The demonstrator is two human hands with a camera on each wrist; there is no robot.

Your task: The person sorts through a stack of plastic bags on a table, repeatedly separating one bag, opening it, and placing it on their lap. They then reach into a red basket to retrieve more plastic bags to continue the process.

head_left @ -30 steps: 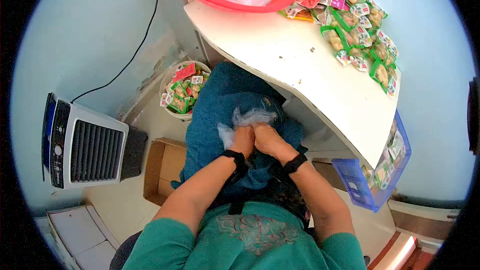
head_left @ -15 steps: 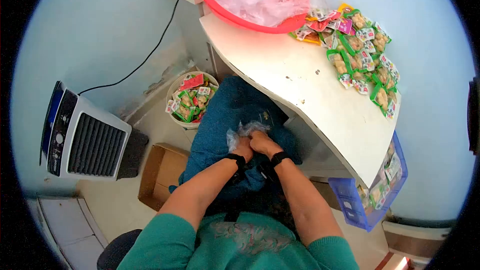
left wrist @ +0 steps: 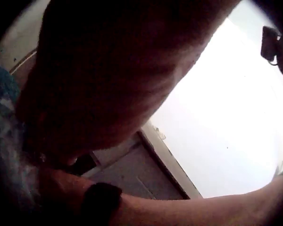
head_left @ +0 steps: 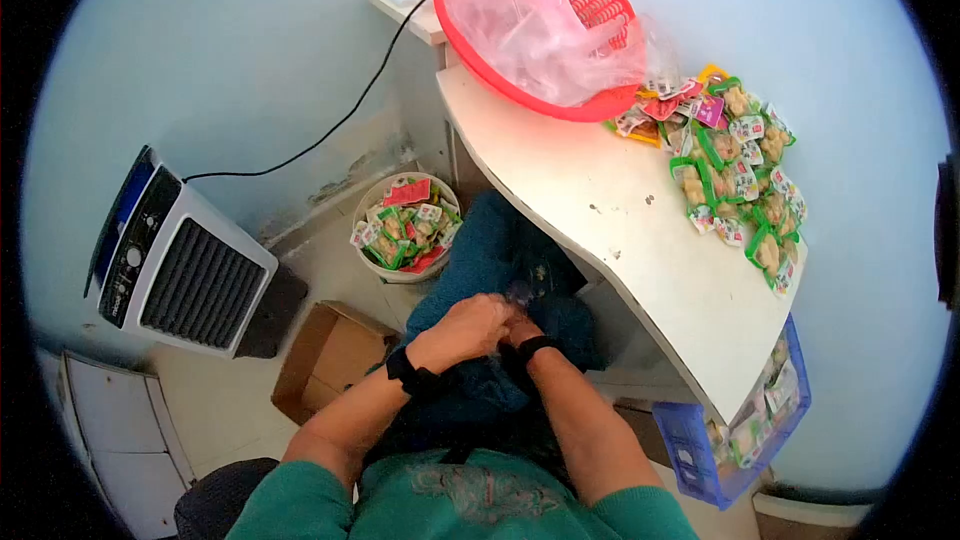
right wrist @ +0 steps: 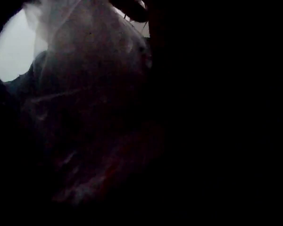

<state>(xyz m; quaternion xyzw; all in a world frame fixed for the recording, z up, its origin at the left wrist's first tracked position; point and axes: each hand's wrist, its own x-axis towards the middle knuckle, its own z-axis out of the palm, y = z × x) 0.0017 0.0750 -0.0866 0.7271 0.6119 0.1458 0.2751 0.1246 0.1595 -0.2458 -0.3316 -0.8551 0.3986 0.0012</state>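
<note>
In the head view both hands meet over the blue cloth on the person's lap. The left hand lies partly across the right hand, its back turned up. Between them they grip a clear plastic bag, of which only a small part shows past the fingers. The left wrist view has the bag's crumpled film beside the dark left hand. Thin film fills much of the dark right wrist view. Most fingertips are hidden.
A red basket of clear bags stands on the white table, beside a pile of green snack packets. More packets fill a white bucket and a blue crate. A cardboard box and an air cooler stand at left.
The left hand has turned over and come across the right hand, and the plastic is now mostly covered. The head view has tilted up, so the table and basket sit lower in it.
</note>
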